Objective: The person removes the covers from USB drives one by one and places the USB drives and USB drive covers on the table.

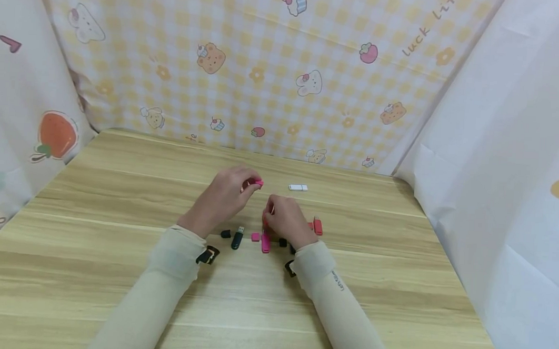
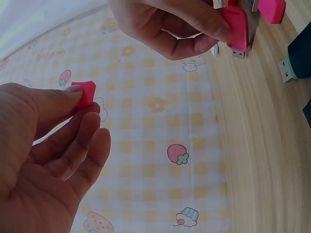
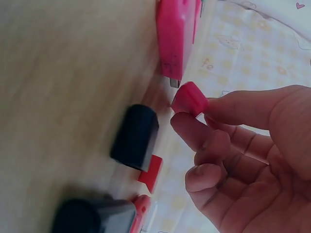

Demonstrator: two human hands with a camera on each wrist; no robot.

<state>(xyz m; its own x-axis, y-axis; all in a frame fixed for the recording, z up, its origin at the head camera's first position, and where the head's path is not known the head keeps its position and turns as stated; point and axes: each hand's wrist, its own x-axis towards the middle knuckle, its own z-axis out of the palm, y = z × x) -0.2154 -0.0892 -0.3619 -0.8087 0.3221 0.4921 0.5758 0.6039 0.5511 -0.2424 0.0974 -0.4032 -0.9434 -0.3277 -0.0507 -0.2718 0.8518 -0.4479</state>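
Observation:
Up off the table, my left hand (image 1: 226, 193) pinches a small pink cap (image 2: 86, 93) between thumb and fingertips. My right hand (image 1: 284, 217), lower and closer to me, pinches a pinkish-red USB drive (image 2: 238, 26). Its bare metal plug (image 2: 238, 54) shows in the left wrist view. Just below that hand, an uncapped pink USB drive (image 1: 266, 243) lies beside its pink cap (image 1: 255, 237). To the left lie a dark USB drive (image 1: 237, 238) and a dark cap (image 1: 226, 234). A black cap (image 1: 283, 242) lies near the right wrist.
A white capped USB drive (image 1: 298, 187) lies further back. Right of my right hand is a red USB drive (image 1: 318, 226) with a red cap (image 3: 151, 174). A black drive (image 3: 97, 216) is partly hidden under the right wrist. A patterned curtain (image 1: 246, 88) borders the table's back.

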